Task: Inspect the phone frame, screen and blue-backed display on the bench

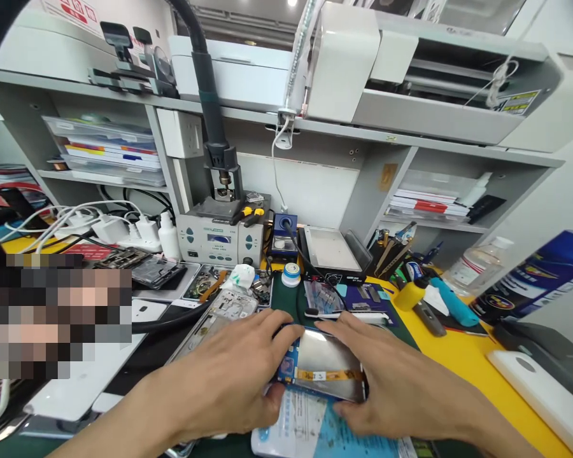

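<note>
Between my two hands is an opened smartphone [323,353], its inside face up, with a bare silver metal plate. A blue circuit board [287,365] shows at its left end, and an orange flex cable [337,376] runs along the near edge. My left hand [241,366] grips the left end, thumb below and fingers over the top. The right end is held by my right hand [386,369], fingers on the far edge and thumb near the front. Under the phone lies a blue-and-white printed packet [310,423]. My palms hide both ends.
Phone frames [226,312] and loose parts crowd the left. A toothbrush [348,315] lies just behind the phone. Farther back stand a soldering station [214,238], a flux tub [291,275] and a heating plate [329,248]. Bottles [477,264] line the right; a black gooseneck arm [212,95] hangs above.
</note>
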The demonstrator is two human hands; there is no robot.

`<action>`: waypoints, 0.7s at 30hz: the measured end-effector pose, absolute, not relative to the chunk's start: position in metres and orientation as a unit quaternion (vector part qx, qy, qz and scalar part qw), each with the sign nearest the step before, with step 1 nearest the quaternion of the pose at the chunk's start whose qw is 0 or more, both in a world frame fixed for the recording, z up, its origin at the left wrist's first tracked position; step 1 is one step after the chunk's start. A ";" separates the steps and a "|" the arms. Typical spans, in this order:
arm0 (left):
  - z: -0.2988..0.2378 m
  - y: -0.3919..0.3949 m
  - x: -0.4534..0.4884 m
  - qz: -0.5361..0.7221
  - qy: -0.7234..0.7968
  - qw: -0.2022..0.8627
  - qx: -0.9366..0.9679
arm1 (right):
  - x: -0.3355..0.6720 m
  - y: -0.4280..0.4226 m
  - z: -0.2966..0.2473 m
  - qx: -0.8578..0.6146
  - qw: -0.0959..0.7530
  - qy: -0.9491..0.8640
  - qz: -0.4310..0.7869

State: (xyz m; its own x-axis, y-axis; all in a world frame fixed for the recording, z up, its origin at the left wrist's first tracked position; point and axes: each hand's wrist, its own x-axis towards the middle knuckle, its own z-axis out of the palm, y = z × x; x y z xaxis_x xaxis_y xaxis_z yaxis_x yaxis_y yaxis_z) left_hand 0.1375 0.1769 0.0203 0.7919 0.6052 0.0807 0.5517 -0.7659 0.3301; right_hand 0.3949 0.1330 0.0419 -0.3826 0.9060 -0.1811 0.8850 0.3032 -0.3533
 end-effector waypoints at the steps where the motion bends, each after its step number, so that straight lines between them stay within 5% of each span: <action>1: 0.021 0.179 0.135 0.098 0.312 0.161 0.931 | 0.396 0.136 0.041 -0.552 0.027 -0.807 0.208; 5: 0.025 0.182 0.125 0.141 0.303 0.181 0.925 | 0.400 0.134 0.033 -0.551 0.042 -0.811 0.196; 13: 0.017 0.169 0.123 0.219 0.289 0.037 0.931 | 0.391 0.111 0.017 -0.514 0.170 -0.839 -0.056; 21: 0.007 0.169 0.125 0.240 0.284 -0.011 0.928 | 0.388 0.116 0.021 -0.490 0.211 -0.842 -0.077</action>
